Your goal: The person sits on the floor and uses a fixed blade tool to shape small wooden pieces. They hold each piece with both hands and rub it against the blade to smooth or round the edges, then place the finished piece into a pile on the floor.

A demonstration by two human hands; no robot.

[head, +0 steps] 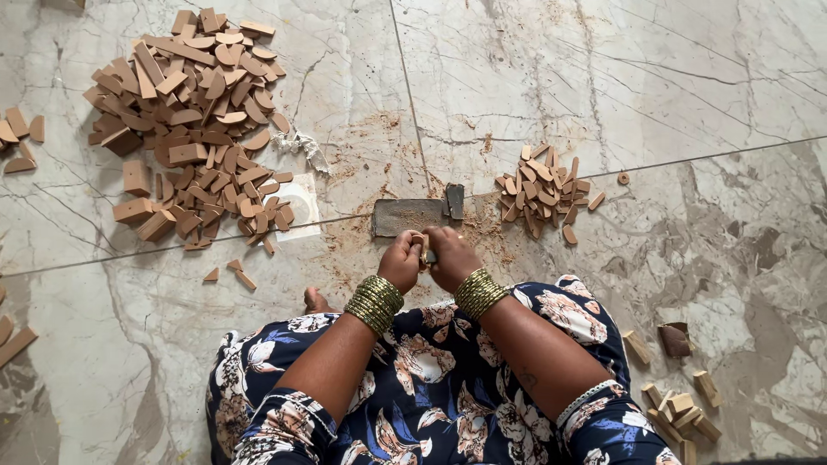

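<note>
Left hand (402,261) and right hand (450,257) clamp one small wooden piece (425,250) together | held against abrasive block (407,216), steadying it | sawdust (362,237) beneath on floor (672,95)

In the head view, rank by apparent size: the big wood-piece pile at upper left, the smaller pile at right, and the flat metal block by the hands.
1. Big pile, clearly largest.
2. Smaller pile.
3. Metal block, only slightly smaller.
</note>
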